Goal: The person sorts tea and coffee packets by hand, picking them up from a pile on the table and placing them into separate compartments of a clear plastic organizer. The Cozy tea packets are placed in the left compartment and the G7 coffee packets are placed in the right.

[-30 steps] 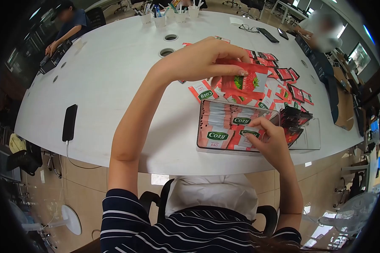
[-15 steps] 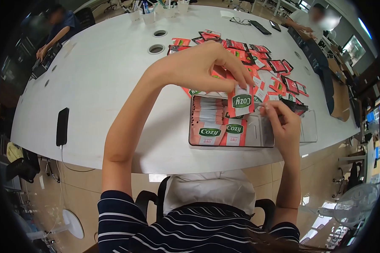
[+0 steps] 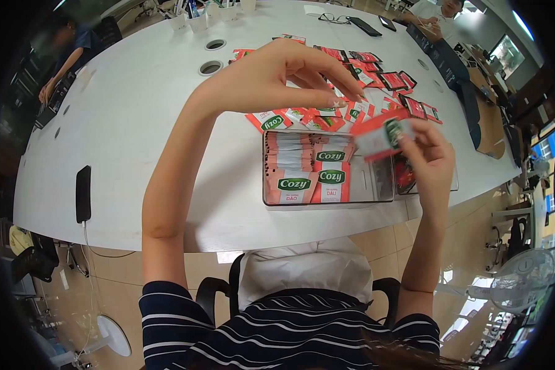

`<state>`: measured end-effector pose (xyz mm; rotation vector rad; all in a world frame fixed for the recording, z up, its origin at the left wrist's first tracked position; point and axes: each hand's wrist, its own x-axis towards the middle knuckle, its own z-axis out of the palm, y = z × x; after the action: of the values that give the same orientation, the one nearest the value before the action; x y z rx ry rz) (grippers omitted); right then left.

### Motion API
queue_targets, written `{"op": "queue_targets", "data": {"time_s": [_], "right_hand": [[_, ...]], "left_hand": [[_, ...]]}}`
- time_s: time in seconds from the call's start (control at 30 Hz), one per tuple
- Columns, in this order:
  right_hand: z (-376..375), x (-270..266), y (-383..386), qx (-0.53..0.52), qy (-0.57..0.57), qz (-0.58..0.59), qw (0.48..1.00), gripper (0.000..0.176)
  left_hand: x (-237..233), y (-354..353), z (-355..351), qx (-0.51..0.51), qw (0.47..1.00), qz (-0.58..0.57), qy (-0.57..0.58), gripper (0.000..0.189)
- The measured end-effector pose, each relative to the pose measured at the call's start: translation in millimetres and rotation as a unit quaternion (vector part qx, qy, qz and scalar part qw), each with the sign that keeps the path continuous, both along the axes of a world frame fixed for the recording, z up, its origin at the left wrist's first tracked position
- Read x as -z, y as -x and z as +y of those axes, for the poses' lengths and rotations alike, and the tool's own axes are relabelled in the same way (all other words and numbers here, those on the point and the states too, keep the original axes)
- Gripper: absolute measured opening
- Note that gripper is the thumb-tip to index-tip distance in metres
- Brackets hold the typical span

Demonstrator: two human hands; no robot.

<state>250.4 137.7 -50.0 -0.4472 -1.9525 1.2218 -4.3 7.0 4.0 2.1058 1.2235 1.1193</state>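
At a white table point(image 3: 123, 123), we see the right hand point(image 3: 435, 159) pinching a red-and-white Cozy sachet point(image 3: 379, 137), tilted above the far right corner of a clear box point(image 3: 375, 184) holding two columns of packets point(image 3: 332, 177). Our left hand point(image 3: 276, 74), fingers released and loosely curled, hangs over scattered sachets point(image 3: 330, 121).

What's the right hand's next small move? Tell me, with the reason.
Probably lower the Cozy sachet in the right hand into the clear box: it is near the far right corner, and a red DÂU sachet inside has bare space beside it.
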Motion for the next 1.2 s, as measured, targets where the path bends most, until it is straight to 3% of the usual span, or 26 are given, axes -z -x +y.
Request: {"op": "queue_targets", "data": {"time_s": [0.1,0.2,0.3,0.4,0.6,0.7,0.8,0.9,1.1,1.2], "right_hand": [[-10,4,-1,-0.037,-0.167,-0.194,0.966,0.021],[-16,29,13,-0.116,-0.288,-0.167,0.936,0.015],[-23,33,14,-0.018,-0.353,-0.145,0.924,0.019],[-26,20,7,0.041,-0.199,-0.274,0.94,0.025],[-29,28,13,0.008,-0.12,-0.269,0.956,0.038],[-29,33,14,-0.039,-0.088,-0.268,0.959,0.041],[-29,40,13,-0.053,-0.068,-0.228,0.97,0.043],[-34,35,11,-0.059,0.016,-0.203,0.977,0.046],[-37,28,11,-0.086,-0.04,-0.247,0.964,0.051],[-42,24,18,-0.017,-0.083,-0.301,0.95,0.049]], "left_hand": [[7,1,4,-0.002,1.0,0.01,0.002,0.028],[13,2,7,-0.004,1.0,0.016,-0.004,0.028],[13,3,7,-0.015,1.0,0.026,0.006,0.029],[10,1,3,-0.036,0.998,0.035,0.04,0.029],[20,7,13,-0.029,0.998,0.021,0.059,0.034],[22,1,15,-0.052,0.989,0.081,0.114,0.038],[41,0,23,-0.034,0.988,0.112,0.099,0.046],[44,-5,24,-0.032,0.98,0.15,0.129,0.051],[46,-4,26,-0.051,0.965,0.157,0.203,0.046],[46,6,27,-0.048,0.971,0.151,0.178,0.041]]}}
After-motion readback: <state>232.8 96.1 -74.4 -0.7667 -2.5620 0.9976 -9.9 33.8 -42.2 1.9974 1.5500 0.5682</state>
